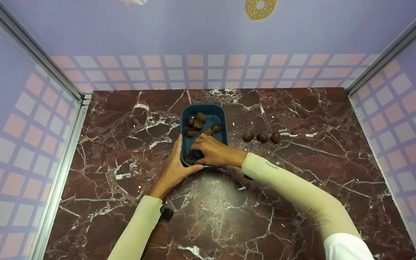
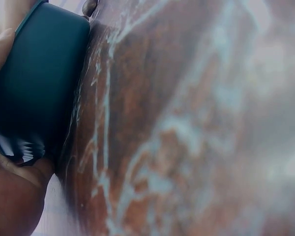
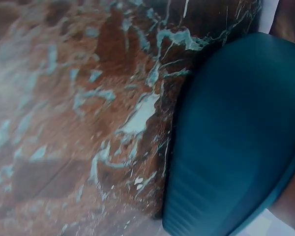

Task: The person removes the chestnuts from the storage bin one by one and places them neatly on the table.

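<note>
Chestnuts (image 1: 198, 124) lay in the blue tray (image 1: 213, 118), hands on it and in it.
The left hand (image 1: 178, 169) braced the tray's near-left corner, fingers straight; the right hand (image 1: 216, 151) bent inside, its grip impossible to tell. Three more chestnuts (image 1: 262, 137) sat right of it on the table (image 1: 103, 173).

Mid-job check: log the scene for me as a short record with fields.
Tray: blue, on the marbled table
Left hand: against tray's left side, thumb at near rim
Right hand: inside tray; grasp hidden
Tray nuts: several, brown; some may be hidden
Table nuts: three, roughly in a row, right of tray
</note>
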### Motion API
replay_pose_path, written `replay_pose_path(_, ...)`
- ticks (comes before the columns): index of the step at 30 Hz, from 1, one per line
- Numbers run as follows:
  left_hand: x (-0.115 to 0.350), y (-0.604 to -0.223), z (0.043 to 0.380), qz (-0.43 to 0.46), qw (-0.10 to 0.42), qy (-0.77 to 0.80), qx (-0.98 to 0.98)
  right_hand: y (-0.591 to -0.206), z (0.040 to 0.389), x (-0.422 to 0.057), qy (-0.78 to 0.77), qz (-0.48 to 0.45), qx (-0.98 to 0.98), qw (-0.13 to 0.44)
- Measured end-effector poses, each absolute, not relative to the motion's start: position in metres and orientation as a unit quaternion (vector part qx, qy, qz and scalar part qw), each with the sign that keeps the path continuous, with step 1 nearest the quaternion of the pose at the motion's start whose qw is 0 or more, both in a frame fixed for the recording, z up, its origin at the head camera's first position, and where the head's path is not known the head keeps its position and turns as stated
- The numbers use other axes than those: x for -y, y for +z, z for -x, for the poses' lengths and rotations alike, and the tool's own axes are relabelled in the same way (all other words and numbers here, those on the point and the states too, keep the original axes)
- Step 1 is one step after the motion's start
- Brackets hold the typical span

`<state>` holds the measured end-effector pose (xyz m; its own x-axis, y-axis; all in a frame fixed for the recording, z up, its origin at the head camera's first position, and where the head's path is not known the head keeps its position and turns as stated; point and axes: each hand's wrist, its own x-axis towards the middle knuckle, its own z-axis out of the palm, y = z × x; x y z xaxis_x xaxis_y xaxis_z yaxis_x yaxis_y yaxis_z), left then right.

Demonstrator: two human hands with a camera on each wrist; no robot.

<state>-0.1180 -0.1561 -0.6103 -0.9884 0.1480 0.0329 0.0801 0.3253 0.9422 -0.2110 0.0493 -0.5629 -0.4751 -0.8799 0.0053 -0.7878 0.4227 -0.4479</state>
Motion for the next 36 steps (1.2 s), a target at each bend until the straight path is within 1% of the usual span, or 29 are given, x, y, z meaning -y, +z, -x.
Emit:
replay_pose_path(12, 0.154, -0.612, 0.119, -0.067, 0.04, 0.582, -0.809, -0.567, 0.213, -0.039, -0.2, 0.487, -0.838, 0.142)
replay_pose_path(20, 0.151, -0.612, 0.12, -0.067, 0.043, 0.594, -0.801, -0.568, 0.215, -0.043, -0.212, 0.488, -0.837, 0.13)
replay_pose_path(31, 0.153, -0.613, 0.12, -0.069, 0.032, 0.592, -0.803, -0.546, 0.225, -0.074, -0.252, 0.454, -0.846, 0.122)
replay_pose_path(36, 0.155, -0.613, 0.121, -0.068, 0.03, 0.592, -0.802, -0.537, 0.227, -0.095, -0.295, 0.437, -0.843, 0.103)
